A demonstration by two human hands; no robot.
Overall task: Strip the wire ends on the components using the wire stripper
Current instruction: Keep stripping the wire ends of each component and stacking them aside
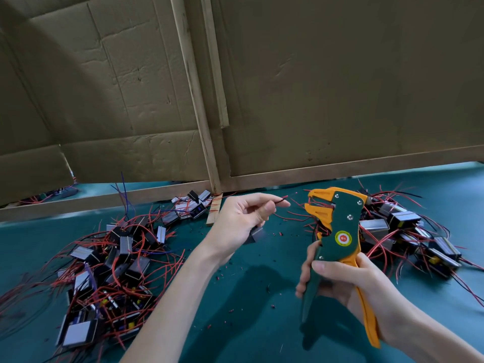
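Observation:
My right hand (348, 281) grips the handles of a green and orange wire stripper (337, 231), held upright with its jaws pointing left. My left hand (243, 218) pinches the thin red and black wires (281, 199) of a small silver component (255, 234) that hangs blurred below the fingers. The wire ends stick out to the right of my fingertips, a short way left of the stripper's jaws and not touching them.
A pile of components with red wires (110, 271) lies at the left, another pile (408, 231) at the right behind the stripper. Bits of stripped insulation (235, 279) dot the green table (248, 323). A cardboard and wood-frame partition (209, 100) stands close behind.

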